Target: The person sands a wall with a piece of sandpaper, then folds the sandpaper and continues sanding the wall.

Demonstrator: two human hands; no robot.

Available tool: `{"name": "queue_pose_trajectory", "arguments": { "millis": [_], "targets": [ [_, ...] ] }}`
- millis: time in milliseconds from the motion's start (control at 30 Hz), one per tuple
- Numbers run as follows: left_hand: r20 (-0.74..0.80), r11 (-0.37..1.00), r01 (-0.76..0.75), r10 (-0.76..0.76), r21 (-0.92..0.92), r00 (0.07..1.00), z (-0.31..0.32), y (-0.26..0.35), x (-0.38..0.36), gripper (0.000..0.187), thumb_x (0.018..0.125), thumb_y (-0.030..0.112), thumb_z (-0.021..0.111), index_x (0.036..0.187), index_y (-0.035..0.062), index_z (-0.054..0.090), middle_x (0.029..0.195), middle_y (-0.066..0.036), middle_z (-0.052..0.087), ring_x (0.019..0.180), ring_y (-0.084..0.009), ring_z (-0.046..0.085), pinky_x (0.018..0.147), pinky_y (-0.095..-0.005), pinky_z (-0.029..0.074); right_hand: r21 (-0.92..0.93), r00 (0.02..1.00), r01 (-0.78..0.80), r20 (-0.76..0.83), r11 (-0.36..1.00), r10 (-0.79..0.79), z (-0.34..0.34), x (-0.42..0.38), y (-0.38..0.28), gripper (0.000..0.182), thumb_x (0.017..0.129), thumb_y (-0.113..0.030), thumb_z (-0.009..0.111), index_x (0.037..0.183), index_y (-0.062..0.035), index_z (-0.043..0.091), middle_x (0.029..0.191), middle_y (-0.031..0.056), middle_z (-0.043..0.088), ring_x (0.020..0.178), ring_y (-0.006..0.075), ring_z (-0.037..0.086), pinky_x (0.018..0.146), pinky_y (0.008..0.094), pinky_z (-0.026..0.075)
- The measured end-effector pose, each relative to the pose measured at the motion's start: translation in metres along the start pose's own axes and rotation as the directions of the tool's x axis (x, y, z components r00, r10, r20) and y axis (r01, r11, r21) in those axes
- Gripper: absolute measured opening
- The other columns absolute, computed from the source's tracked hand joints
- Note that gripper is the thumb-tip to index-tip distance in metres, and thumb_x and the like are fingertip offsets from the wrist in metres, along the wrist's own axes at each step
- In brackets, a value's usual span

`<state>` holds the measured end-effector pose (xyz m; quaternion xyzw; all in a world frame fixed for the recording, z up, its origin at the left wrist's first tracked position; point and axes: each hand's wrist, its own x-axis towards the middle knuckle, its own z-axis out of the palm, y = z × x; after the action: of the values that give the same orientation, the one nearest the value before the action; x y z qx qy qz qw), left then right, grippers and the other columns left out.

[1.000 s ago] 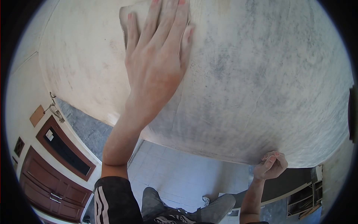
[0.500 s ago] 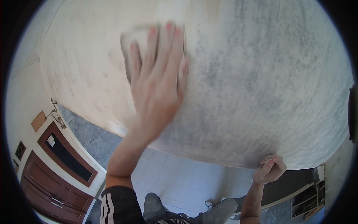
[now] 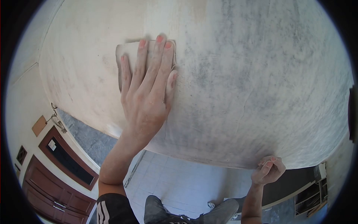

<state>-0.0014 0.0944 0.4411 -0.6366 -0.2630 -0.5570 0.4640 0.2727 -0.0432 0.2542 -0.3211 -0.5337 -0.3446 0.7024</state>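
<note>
A large pale, curved panel (image 3: 231,104) with grey smudges fills most of the view. Against its upper left part my left hand (image 3: 146,100) presses a folded sheet of sandpaper (image 3: 130,48); the fingers are spread over the sheet and the thumb sits at its right edge. My right hand (image 3: 269,170) is closed at the panel's lower edge, on the right. Its fingers are curled in, and whatever they hold, if anything, is hidden. Pale dust covers both hands.
Below the panel show a pale tiled floor (image 3: 167,173) and my knees. Brown double doors (image 3: 56,188) and a brown-framed dark window (image 3: 69,158) are at the lower left. A shelf holding pieces of wood (image 3: 311,199) stands at the lower right.
My left hand has slid down and slightly left over the panel with the sandpaper. My right hand stays in almost the same place.
</note>
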Motion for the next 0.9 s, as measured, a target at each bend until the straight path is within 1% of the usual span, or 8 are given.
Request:
{"name": "queue_pose_trajectory", "arguments": {
  "millis": [133, 233, 333, 533, 633, 733, 833, 900],
  "targets": [
    [-0.084, 0.997, -0.083, 0.081, -0.012, 0.993, 0.004, -0.011, 0.049, 0.04, 0.1, 0.016, 0.051, 0.139, 0.0072, 0.055, 0.144, -0.009, 0.054, 0.141, -0.0317, 0.041, 0.117, -0.0526, 0.025, -0.003, 1.0, -0.024, -0.017, 1.0, 0.024, 0.0, 0.0, 0.001, 0.015, 0.098, -0.014, 0.051, 0.109, -0.0041, 0.047, 0.065, 0.0039, 0.05, 0.056, 0.011, 0.045, 0.043, 0.0211, 0.038],
    [-0.1, 0.997, -0.036, 0.029, -0.065, 0.995, 0.008, -0.006, 0.04, 0.04, 0.1, 0.019, 0.052, 0.138, 0.008, 0.056, 0.142, -0.01, 0.055, 0.14, -0.0321, 0.042, 0.116, -0.053, 0.026, -0.017, 0.998, -0.034, -0.047, 0.999, 0.034, 0.002, 0.001, 0.0, 0.015, 0.098, -0.015, 0.051, 0.108, -0.0045, 0.047, 0.065, 0.0036, 0.05, 0.056, 0.0107, 0.045, 0.043, 0.0211, 0.038],
    [0.062, 0.997, 0.061, -0.058, -0.05, 0.996, -0.005, 0.009, -0.009, 0.04, 0.1, 0.023, 0.054, 0.138, 0.0111, 0.057, 0.141, -0.009, 0.056, 0.137, -0.0331, 0.045, 0.114, -0.053, 0.029, 0.008, 0.998, -0.053, -0.029, 0.999, 0.053, -0.001, -0.001, 0.0, 0.015, 0.098, -0.015, 0.051, 0.108, -0.0046, 0.047, 0.066, 0.0041, 0.05, 0.057, 0.0104, 0.045, 0.043, 0.0208, 0.038],
    [-0.1, 0.996, -0.068, 0.062, -0.053, 0.993, 0.007, -0.015, 0.07, 0.039, 0.102, 0.021, 0.05, 0.138, 0.0085, 0.056, 0.14, -0.009, 0.057, 0.138, -0.0333, 0.044, 0.117, -0.0538, 0.024, -0.049, 1.0, -0.017, -0.012, 0.999, 0.017, 0.003, 0.002, -0.002, 0.016, 0.102, -0.018, 0.049, 0.109, -0.0037, 0.046, 0.067, 0.0036, 0.048, 0.054, 0.0082, 0.042, 0.044, 0.0206, 0.035],
    [-0.167, 0.997, -0.028, 0.016, -0.07, 0.986, 0.017, -0.011, 0.056, 0.039, 0.098, 0.023, 0.055, 0.133, 0.0071, 0.06, 0.14, -0.006, 0.058, 0.137, -0.0274, 0.045, 0.117, -0.053, 0.024, -0.004, 0.997, -0.052, -0.056, 0.999, 0.051, 0.005, 0.001, -0.003, 0.016, 0.102, -0.018, 0.048, 0.11, -0.0042, 0.046, 0.067, 0.0034, 0.047, 0.054, 0.0082, 0.041, 0.044, 0.0206, 0.035],
    [0.12, 0.997, 0.078, -0.076, -0.016, 0.99, -0.012, 0.015, -0.014, 0.039, 0.098, 0.023, 0.054, 0.133, 0.0064, 0.06, 0.139, -0.007, 0.058, 0.137, -0.028, 0.045, 0.117, -0.0537, 0.024, -0.006, 0.999, -0.046, -0.005, 0.999, 0.046, -0.001, 0.001, -0.002, 0.016, 0.102, -0.018, 0.048, 0.11, -0.0048, 0.046, 0.068, 0.0034, 0.047, 0.054, 0.0083, 0.041, 0.044, 0.0211, 0.035],
    [0.09, 0.999, 0.034, -0.033, -0.006, 0.995, -0.01, 0.008, -0.011, 0.038, 0.099, 0.022, 0.053, 0.133, 0.0058, 0.06, 0.139, -0.008, 0.058, 0.137, -0.0284, 0.045, 0.117, -0.0535, 0.023, -0.036, 0.998, 0.028, 0.06, 0.999, -0.026, -0.006, -0.004, 0.005, 0.016, 0.102, -0.018, 0.048, 0.11, -0.0055, 0.046, 0.069, 0.0039, 0.047, 0.053, 0.0086, 0.041, 0.045, 0.0213, 0.036],
    [-0.022, 1.0, -0.011, 0.011, -0.021, 1.0, 0.003, -0.005, 0.032, 0.039, 0.1, 0.022, 0.051, 0.135, 0.0047, 0.058, 0.14, -0.011, 0.057, 0.138, -0.0305, 0.044, 0.117, -0.0535, 0.023, -0.058, 1.0, -0.016, 0.025, 0.998, 0.017, -0.002, -0.003, 0.002, 0.017, 0.101, -0.019, 0.049, 0.11, -0.0053, 0.046, 0.069, 0.004, 0.047, 0.054, 0.0088, 0.041, 0.045, 0.0213, 0.036]
  ]
}}
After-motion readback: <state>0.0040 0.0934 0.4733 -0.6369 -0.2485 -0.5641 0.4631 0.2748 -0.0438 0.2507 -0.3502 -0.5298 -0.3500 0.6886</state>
